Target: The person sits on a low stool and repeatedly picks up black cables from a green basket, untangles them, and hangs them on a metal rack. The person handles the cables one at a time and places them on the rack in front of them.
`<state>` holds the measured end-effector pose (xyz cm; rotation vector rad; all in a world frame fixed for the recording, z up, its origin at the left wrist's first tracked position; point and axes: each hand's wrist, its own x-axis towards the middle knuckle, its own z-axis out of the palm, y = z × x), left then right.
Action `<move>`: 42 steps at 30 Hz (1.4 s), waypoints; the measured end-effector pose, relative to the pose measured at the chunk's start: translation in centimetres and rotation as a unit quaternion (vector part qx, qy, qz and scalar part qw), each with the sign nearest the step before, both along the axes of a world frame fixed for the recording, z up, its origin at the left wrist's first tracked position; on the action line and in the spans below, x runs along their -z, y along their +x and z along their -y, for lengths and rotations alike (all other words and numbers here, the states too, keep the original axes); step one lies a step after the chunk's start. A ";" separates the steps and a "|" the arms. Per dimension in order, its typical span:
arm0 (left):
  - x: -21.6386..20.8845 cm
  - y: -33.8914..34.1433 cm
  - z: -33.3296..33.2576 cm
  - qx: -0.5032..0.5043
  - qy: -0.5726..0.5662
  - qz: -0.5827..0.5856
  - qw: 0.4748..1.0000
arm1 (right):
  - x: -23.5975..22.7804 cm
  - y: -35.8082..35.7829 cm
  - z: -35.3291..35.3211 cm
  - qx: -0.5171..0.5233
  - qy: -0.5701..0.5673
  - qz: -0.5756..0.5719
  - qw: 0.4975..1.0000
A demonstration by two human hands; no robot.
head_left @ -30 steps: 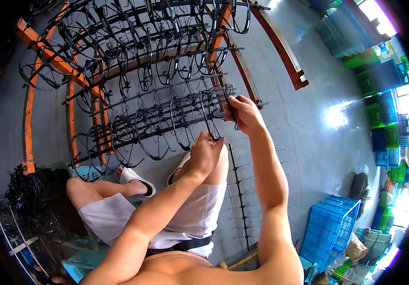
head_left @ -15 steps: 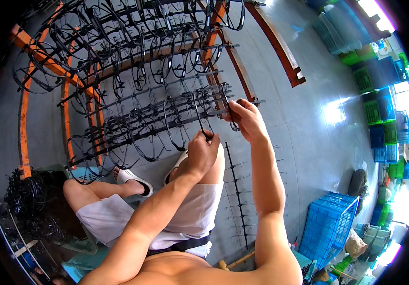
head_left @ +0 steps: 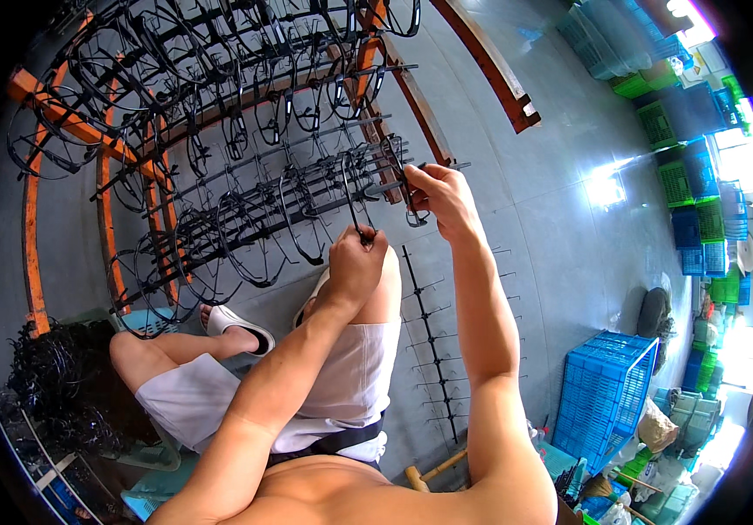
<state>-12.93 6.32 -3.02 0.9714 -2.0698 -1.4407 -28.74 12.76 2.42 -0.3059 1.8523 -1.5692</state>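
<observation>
In front of me, black bars carry rows of thin black curved pieces that look like eyeglass frames (head_left: 298, 210). My left hand (head_left: 357, 267) is closed in a pinch around the lower end of one black frame (head_left: 349, 192), whose upper part reaches the bar. Slightly farther and to the right, my right hand (head_left: 448, 203) has its thumb and fingers closed on another black frame (head_left: 411, 212) at the right end of the row. That frame stands upright beside the bar end; whether it is hooked on cannot be seen.
An orange metal rack (head_left: 31, 236) holds more hanging frames at the far left. A spiked black rod (head_left: 430, 337) lies on the floor between my arms. The blue crate (head_left: 606, 394) is at right, a dark tangled heap (head_left: 53, 385) at left. Stacked bins (head_left: 696, 184) line the far right.
The whole view has shifted, so rack and hands appear a little farther left and up. Both hands keep their grip on the black frames.
</observation>
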 end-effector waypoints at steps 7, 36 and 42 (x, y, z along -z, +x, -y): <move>0.0 -0.2 -0.1 -0.016 0.030 -0.015 0.999 | 0.4 0.1 1.4 0.011 -0.007 -0.031 0.999; 0.3 -0.2 -0.1 0.016 0.024 -0.025 0.999 | 1.8 3.0 8.3 -0.061 0.182 -0.272 0.943; 0.5 0.2 0.4 0.041 0.032 -0.040 0.998 | 1.6 3.0 8.4 -0.068 0.111 -0.086 0.988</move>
